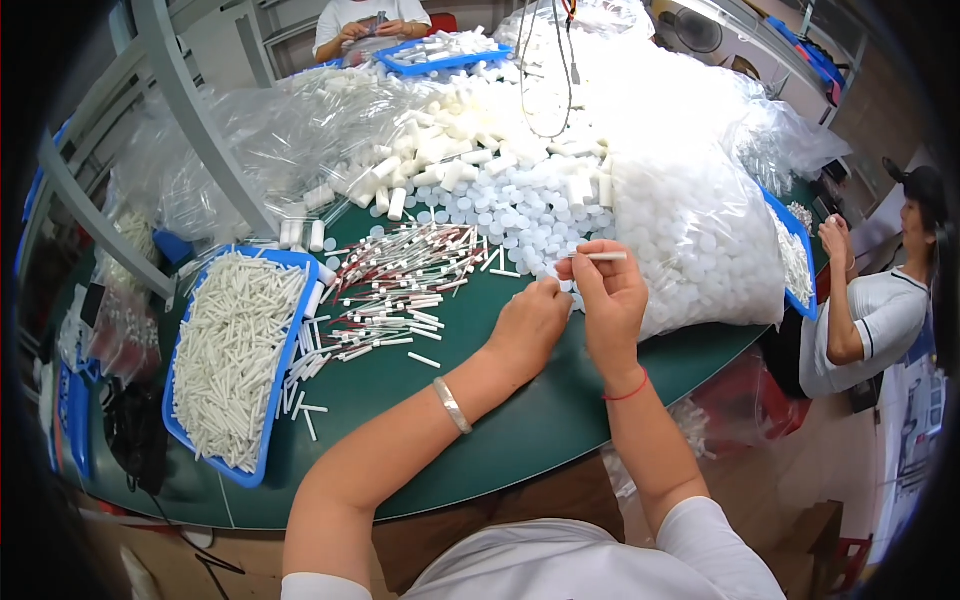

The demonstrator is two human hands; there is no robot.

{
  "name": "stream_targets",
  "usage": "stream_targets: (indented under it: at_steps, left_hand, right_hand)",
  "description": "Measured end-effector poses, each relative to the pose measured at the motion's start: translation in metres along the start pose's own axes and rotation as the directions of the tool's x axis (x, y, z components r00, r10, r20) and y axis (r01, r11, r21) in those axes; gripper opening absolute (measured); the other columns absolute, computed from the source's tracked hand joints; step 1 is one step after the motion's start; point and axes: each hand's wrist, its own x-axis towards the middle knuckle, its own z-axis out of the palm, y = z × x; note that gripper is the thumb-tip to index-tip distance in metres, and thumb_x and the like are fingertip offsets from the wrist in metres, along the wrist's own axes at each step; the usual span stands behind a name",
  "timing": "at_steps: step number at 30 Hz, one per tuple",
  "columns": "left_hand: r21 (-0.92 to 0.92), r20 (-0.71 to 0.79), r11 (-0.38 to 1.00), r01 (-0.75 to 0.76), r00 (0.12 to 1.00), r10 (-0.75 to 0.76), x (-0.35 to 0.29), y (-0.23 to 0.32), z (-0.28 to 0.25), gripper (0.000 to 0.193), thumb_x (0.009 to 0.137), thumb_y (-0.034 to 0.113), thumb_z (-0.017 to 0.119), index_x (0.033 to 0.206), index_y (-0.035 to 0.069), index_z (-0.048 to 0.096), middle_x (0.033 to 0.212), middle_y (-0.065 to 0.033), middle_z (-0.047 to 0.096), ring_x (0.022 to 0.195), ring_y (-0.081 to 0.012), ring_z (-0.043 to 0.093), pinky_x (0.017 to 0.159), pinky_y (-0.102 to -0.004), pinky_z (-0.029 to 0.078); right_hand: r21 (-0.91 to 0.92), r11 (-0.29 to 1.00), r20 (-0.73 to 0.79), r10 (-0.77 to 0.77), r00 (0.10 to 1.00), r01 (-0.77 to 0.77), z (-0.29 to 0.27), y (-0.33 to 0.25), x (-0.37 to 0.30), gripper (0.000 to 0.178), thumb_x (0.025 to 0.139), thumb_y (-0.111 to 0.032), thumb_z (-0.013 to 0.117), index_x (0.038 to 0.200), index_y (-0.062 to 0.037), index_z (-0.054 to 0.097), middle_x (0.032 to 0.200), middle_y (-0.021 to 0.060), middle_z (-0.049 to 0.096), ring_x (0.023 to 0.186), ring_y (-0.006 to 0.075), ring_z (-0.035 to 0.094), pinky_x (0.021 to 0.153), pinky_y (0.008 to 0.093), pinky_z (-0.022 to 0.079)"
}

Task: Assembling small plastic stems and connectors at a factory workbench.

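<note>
Between the thumb and fingers of my right hand (612,310) is a thin white stick (606,256), held roughly level. My left hand (532,322) is close beside it, its fingers pinched together at the near edge of a spread of small translucent discs (505,215). What those fingers hold, if anything, is hidden. Left of my hands lies a heap of white sticks with red wires (405,275). Several loose white sticks (424,360) lie around it. A blue tray (265,445) full of plain white sticks stands farther left on the green table (480,440).
A large plastic bag of discs (700,240) bulges at the right. White cylinders (440,150) are piled behind. A grey metal frame (200,120) rises at the left. A hanging cord (522,80) dangles overhead. Two people work near blue trays (445,65), far side and right.
</note>
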Motion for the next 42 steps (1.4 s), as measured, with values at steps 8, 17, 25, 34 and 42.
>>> stream_targets:
  at_steps: [8, 17, 25, 34, 42]
  left_hand:
    - [-0.625, 0.051, 0.693, 0.359, 0.905, -0.422, -0.022, -0.01, -0.034, 0.03, 0.077, 0.01, 0.074, 0.103, 0.002, 0.061, 0.086, -0.011, 0.067, 0.074, -0.0196, 0.066, 0.071, -0.0296, 0.053]
    - [-0.953, 0.235, 0.011, 0.302, 0.764, -0.601, -0.065, -0.023, -0.088, 0.036, 0.084, 0.004, 0.069, 0.117, -0.004, 0.057, 0.105, -0.0095, 0.065, 0.09, -0.0145, 0.065, 0.084, -0.0249, 0.054]
    - [-0.974, 0.195, -0.03, 0.224, 0.764, -0.615, -0.073, -0.03, -0.089, 0.038, 0.088, 0.002, 0.064, 0.124, -0.003, 0.055, 0.111, -0.0105, 0.064, 0.094, -0.0162, 0.065, 0.087, -0.0268, 0.055]
    - [-0.953, 0.186, 0.097, 0.287, 0.806, -0.562, -0.076, -0.03, -0.084, 0.03, 0.087, 0.007, 0.067, 0.115, -0.004, 0.061, 0.107, -0.0109, 0.066, 0.092, -0.0156, 0.065, 0.084, -0.0264, 0.054]
    - [-0.952, 0.187, 0.087, 0.293, 0.784, -0.592, -0.074, -0.024, -0.08, 0.026, 0.085, 0.007, 0.07, 0.108, -0.004, 0.065, 0.099, -0.0101, 0.068, 0.087, -0.0136, 0.066, 0.08, -0.0244, 0.054]
  right_hand:
    - [0.045, 0.997, 0.159, 0.061, 0.985, -0.069, -0.003, -0.001, 0.0, 0.011, 0.089, -0.003, 0.062, 0.099, 0.0016, 0.061, 0.095, 0.0101, 0.068, 0.086, 0.013, 0.064, 0.077, 0.0241, 0.05]
    - [-0.267, 0.958, 0.404, 0.01, 0.915, 0.107, 0.012, 0.006, -0.015, 0.013, 0.084, -0.005, 0.069, 0.096, -0.0014, 0.068, 0.093, 0.0051, 0.069, 0.088, 0.0126, 0.063, 0.078, 0.0242, 0.047]
    - [-0.303, 0.933, 0.416, -0.054, 0.908, 0.194, 0.013, 0.016, -0.015, 0.013, 0.08, -0.004, 0.07, 0.093, -0.0029, 0.069, 0.094, 0.0057, 0.069, 0.092, 0.0179, 0.063, 0.084, 0.0287, 0.046]
    - [-0.336, 0.902, 0.472, -0.089, 0.877, 0.272, 0.013, 0.015, -0.016, 0.014, 0.078, -0.004, 0.072, 0.091, -0.0049, 0.07, 0.094, 0.0059, 0.069, 0.091, 0.0197, 0.063, 0.083, 0.03, 0.046]
    - [-0.249, 0.932, 0.386, 0.344, 0.856, -0.263, 0.02, 0.012, -0.023, 0.013, 0.084, -0.011, 0.071, 0.092, -0.0013, 0.07, 0.089, 0.0036, 0.069, 0.084, 0.0087, 0.061, 0.071, 0.0226, 0.047]
